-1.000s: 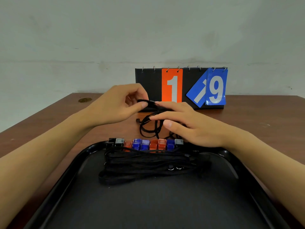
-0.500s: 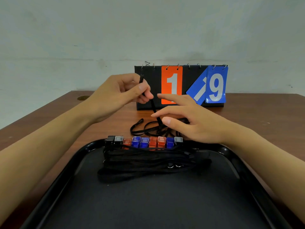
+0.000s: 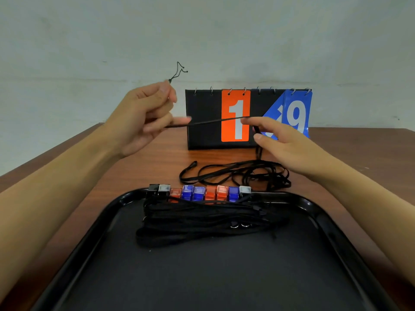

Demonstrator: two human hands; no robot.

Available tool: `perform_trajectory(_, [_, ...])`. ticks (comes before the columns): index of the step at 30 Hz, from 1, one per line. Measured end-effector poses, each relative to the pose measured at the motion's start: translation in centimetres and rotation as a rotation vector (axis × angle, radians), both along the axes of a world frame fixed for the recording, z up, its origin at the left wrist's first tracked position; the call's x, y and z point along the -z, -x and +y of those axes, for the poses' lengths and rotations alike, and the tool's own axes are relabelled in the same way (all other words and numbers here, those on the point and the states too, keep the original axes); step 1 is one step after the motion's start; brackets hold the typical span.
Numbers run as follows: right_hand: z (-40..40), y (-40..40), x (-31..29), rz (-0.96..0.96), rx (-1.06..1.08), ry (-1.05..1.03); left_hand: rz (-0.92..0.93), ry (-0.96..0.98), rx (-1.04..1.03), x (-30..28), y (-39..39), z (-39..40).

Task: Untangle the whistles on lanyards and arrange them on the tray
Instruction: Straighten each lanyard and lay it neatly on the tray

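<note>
Left hand [image 3: 143, 117] pinches the lanyard [image 3: 215, 121] near its thin end loop; right hand [image 3: 285, 142] pinches it further along, strap taut between. Light, limp, probably snag-prone. Remaining tangle [image 3: 235, 173] lies beyond the tray [image 3: 314, 212], behind the arranged whistles [image 3: 199, 193].

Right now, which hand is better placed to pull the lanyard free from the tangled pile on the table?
The left hand. It grips the lanyard near its end, raised away from the tangled pile. The right hand pinches it just above the pile.
</note>
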State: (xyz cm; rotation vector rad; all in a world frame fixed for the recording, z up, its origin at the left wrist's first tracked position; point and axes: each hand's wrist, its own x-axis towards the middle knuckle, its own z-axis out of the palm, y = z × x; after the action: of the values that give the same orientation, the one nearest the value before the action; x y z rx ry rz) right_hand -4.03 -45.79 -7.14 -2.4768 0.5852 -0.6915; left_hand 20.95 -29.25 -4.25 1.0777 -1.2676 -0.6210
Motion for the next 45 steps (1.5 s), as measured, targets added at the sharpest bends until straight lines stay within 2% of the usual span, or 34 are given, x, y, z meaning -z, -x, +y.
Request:
perform_trajectory(4, [-0.2, 0.0, -0.2, -0.064, 0.023, -0.021, -0.129, -0.066, -0.149, 0.3, -1.5, 0.0])
perform_trajectory(5, [-0.3, -0.1, -0.1, -0.063, 0.026, -0.011, -0.217, -0.099, -0.214, 0.5, -1.9, 0.0])
perform_trajectory(9, [-0.3, -0.1, 0.1, -0.089, 0.028, -0.002, -0.799, -0.186, -0.515, 1.9, -2.8, -0.3])
perform_trajectory(13, [-0.7, 0.0, 0.3, -0.143, -0.037, -0.086, -0.965, -0.206, -0.598, 2.8, -3.0, -0.9])
perform_trajectory(17, [-1.4, 0.2, 0.1, -0.208, -0.023, -0.1, -0.996, -0.225, -0.649, 2.7, -3.3, -0.7])
perform_trajectory(21, [-1.5, 0.2, 0.3, -0.229, 0.023, -0.111, -0.983, -0.208, -0.598, 2.4, -2.8, -0.8])
perform_trajectory(28, [0.7, -0.5, -0.1, -0.27, 0.015, -0.099, -0.9, -0.16, -0.281, 1.1, 2.4, -0.4])
perform_trajectory(33, [2.8, -0.8, 0.2, -0.194, -0.184, -0.141, -0.873, -0.17, -0.164, 1.4, 5.4, -0.1])
perform_trajectory(37, [4.0, -0.8, 0.0, -0.214, -0.271, -0.061, -0.849, -0.184, -0.141, 1.8, 6.0, -0.1])
perform_trajectory(45, [3.6, -1.1, 0.3, -0.338, -0.188, -0.04, -0.84, -0.225, -0.138, 1.9, 4.8, -0.4])
